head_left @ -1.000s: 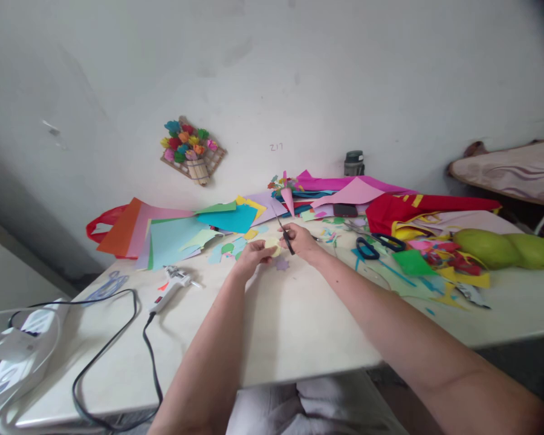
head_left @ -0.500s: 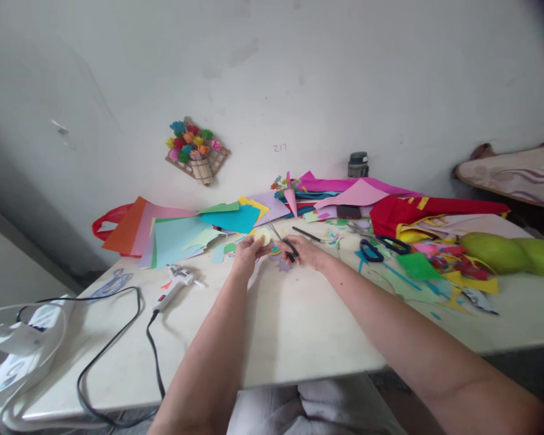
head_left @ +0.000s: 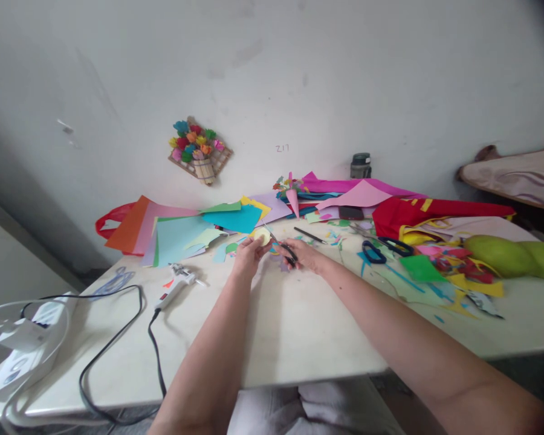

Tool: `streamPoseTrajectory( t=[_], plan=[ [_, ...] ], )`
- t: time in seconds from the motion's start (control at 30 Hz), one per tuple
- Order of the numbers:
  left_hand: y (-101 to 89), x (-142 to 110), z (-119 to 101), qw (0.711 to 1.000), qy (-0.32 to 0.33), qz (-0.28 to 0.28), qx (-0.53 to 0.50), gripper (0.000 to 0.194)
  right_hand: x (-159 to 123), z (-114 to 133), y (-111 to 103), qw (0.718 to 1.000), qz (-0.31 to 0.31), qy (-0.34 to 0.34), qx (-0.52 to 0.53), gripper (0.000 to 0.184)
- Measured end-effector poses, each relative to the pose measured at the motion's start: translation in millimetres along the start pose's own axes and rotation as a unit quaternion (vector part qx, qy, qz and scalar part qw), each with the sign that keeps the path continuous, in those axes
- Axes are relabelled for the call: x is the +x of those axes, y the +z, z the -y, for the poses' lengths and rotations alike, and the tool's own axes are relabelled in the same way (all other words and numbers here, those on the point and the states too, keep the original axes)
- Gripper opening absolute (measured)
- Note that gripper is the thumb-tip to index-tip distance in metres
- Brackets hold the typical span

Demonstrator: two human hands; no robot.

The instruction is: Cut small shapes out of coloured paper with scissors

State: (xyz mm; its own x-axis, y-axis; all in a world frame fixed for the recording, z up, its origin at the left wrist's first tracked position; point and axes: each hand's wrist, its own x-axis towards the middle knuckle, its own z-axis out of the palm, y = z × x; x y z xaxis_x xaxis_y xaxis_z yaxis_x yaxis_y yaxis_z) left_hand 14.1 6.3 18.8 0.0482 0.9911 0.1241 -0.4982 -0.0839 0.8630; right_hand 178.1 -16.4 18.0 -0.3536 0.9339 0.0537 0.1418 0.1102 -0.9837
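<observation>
My left hand [head_left: 247,256] pinches a small pale yellow paper piece [head_left: 262,235] over the white table [head_left: 290,326]. My right hand [head_left: 301,252] is closed round the black handles of a pair of scissors [head_left: 281,246], whose blades point up and left at the yellow piece. The two hands sit close together near the table's far middle. Small paper scraps lie just beyond the fingers.
Coloured paper sheets [head_left: 181,232] fan out at the back left. A glue gun [head_left: 176,282] with a black cable [head_left: 113,356] lies at the left. Blue-handled scissors [head_left: 375,251], a red bag [head_left: 417,212], paper offcuts and green fruits [head_left: 512,257] crowd the right. A dark jar [head_left: 360,165] stands by the wall.
Both hands have moved a little away from me and lower toward the table. The scissors have tipped from pointing steeply up to lying flatter, still at the yellow piece.
</observation>
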Motion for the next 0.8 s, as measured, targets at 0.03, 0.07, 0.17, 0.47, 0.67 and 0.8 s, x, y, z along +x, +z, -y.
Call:
streamPoseTrajectory(
  t=[0.03,0.07,0.17,0.47,0.67,0.8],
  plan=[
    [0.0,0.2,0.3,1.000,0.000,-0.002,0.001,0.021,0.1,-0.5,0.2,1.000,0.000,0.000,0.000,0.036],
    [0.0,0.4,0.6,1.000,0.000,-0.003,0.001,0.021,0.2,-0.8,0.3,1.000,0.000,0.001,-0.001,0.036],
    [0.1,0.6,1.4,1.000,0.000,0.000,0.003,0.020,0.1,-0.9,0.7,1.000,-0.003,-0.001,0.001,0.037],
    [-0.4,2.2,2.6,1.000,-0.005,-0.010,-0.001,0.020,1.4,-2.6,1.7,1.000,-0.010,0.000,0.002,0.036],
    [1.4,1.1,2.0,1.000,-0.002,-0.011,-0.004,0.019,1.2,0.5,4.4,1.000,-0.022,0.011,0.000,0.032],
    [1.6,0.8,2.2,1.000,0.003,-0.010,-0.002,0.022,0.4,2.3,5.8,1.000,-0.026,0.015,0.000,0.029]
  ],
)
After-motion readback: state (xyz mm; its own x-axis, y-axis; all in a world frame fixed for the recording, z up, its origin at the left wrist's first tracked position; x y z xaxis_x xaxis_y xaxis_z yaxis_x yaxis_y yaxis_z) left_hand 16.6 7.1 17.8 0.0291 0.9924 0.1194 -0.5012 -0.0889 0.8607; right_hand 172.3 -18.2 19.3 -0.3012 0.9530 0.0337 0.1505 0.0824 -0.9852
